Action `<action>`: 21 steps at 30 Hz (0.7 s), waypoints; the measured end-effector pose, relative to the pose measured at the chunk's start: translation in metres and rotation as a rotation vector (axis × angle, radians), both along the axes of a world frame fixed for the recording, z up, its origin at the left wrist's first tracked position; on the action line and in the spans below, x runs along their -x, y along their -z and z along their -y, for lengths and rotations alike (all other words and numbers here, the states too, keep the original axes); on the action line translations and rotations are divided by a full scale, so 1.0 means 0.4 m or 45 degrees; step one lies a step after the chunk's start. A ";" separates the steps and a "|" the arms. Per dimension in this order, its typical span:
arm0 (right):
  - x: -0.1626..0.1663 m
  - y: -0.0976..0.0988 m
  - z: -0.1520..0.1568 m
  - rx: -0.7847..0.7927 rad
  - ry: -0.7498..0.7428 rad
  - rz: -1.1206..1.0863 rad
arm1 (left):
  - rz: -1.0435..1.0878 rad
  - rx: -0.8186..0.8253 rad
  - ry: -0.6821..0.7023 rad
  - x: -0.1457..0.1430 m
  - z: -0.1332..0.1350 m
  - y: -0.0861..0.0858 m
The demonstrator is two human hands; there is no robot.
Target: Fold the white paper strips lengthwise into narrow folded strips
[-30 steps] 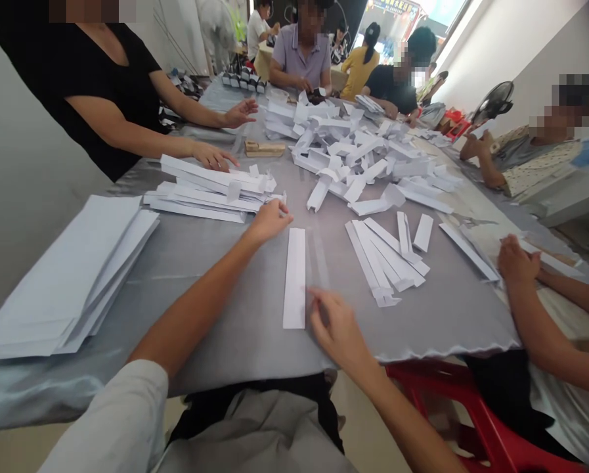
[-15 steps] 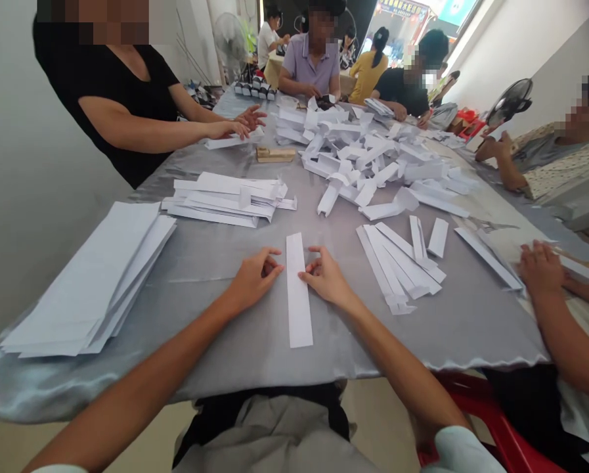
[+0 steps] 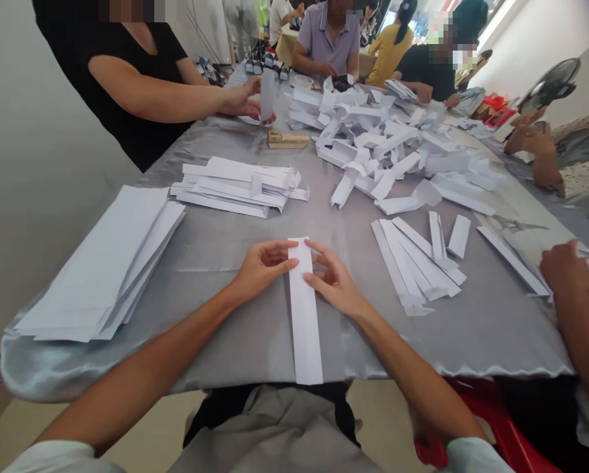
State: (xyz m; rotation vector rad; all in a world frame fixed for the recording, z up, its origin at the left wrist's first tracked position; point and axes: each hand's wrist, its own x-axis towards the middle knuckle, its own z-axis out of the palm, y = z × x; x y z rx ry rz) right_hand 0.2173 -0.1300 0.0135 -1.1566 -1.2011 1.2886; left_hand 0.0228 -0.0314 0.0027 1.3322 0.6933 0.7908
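Note:
A long, narrow folded white paper strip [image 3: 305, 328] lies in front of me, its near end at the table's front edge. My left hand [image 3: 267, 264] grips the strip's left side close to the far end, thumb on top. On the right side, my right hand [image 3: 334, 279] holds it with the thumb on the surface and the index finger at the far end. To the right several flat folded paper strips [image 3: 422, 263] are fanned out. Beyond my left hand is a pile of folded paper pieces [image 3: 239, 187].
A stack of large white sheets [image 3: 97, 256] lies at left. A heap of folded papers [image 3: 373, 141] covers the far middle, with a wooden block [image 3: 287, 140] beside it. Across the left side, a co-worker's hands [image 3: 255, 102] hold a paper piece. Another person's hand [image 3: 565, 269] rests at right.
The paper strip has come closer to me, and both hands now hold its far end. The co-worker at left has lifted a paper piece upright. The view has shifted slightly.

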 end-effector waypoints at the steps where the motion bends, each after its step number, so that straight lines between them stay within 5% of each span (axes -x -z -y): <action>1: -0.001 -0.001 -0.001 -0.007 0.048 0.007 | 0.005 0.018 0.038 -0.002 0.003 0.002; 7: -0.014 0.006 -0.013 0.007 0.209 -0.010 | 0.041 0.036 0.096 -0.010 0.008 0.018; 21: -0.011 0.039 -0.014 0.043 0.179 -0.069 | 0.017 -0.004 0.000 -0.018 0.013 0.021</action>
